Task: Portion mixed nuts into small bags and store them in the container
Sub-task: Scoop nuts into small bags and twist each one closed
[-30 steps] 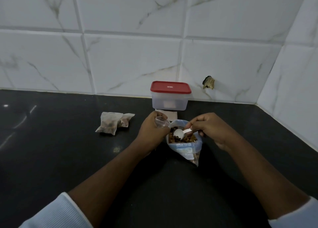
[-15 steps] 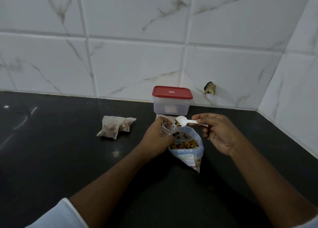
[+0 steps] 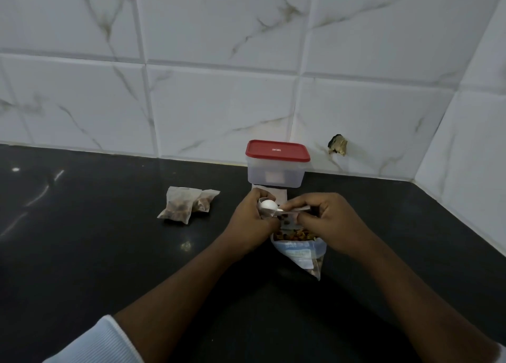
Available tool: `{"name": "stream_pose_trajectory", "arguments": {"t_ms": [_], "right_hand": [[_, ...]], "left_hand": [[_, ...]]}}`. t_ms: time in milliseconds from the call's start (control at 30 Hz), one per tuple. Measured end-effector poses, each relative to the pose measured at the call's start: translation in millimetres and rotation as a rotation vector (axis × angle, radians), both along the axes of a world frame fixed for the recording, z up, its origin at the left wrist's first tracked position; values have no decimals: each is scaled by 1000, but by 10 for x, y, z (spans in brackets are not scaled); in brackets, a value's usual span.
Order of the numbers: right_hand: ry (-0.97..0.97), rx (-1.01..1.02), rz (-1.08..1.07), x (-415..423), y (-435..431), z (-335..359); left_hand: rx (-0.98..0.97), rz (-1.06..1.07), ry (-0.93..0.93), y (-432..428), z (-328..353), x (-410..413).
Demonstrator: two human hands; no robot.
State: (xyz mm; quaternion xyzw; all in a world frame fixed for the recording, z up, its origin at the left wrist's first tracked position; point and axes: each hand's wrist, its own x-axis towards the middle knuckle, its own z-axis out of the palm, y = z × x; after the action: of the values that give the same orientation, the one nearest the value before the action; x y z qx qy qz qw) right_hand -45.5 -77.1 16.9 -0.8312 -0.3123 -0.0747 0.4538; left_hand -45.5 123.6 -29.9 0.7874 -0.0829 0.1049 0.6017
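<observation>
My left hand (image 3: pixel 252 219) grips a small clear bag (image 3: pixel 266 210) by its mouth, just above the large open bag of mixed nuts (image 3: pixel 298 246) on the black counter. My right hand (image 3: pixel 327 220) pinches the handle of a white plastic spoon (image 3: pixel 269 205). The spoon's bowl is turned over at the small bag's mouth. Two filled small bags (image 3: pixel 189 208) lie to the left. A clear container with a red lid (image 3: pixel 277 163) stands shut against the wall behind my hands.
A few flat empty bags (image 3: pixel 279 193) lie between the container and my hands. The black counter (image 3: pixel 95 239) ends at white marble-look tiled walls behind and to the right. A chipped hole (image 3: pixel 338 144) marks the back wall.
The spoon rose out of the large nut bag, moved left to the small bag in my left hand and tipped over at its mouth.
</observation>
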Motion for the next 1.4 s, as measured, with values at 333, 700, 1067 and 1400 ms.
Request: {"name": "stream_pose_trajectory", "arguments": {"t_ms": [333, 700, 1067, 1400], "right_hand": [[184, 142, 54, 29, -60, 43], [542, 482, -258, 286, -246, -150], [-1, 19, 48, -133, 104, 24], [140, 295, 1, 14, -25, 29]], "left_hand": [[-69, -31, 19, -11, 30, -24], [-107, -67, 109, 45, 76, -61], [-88, -42, 50, 45, 38, -73], [-67, -33, 80, 61, 55, -57]]}}
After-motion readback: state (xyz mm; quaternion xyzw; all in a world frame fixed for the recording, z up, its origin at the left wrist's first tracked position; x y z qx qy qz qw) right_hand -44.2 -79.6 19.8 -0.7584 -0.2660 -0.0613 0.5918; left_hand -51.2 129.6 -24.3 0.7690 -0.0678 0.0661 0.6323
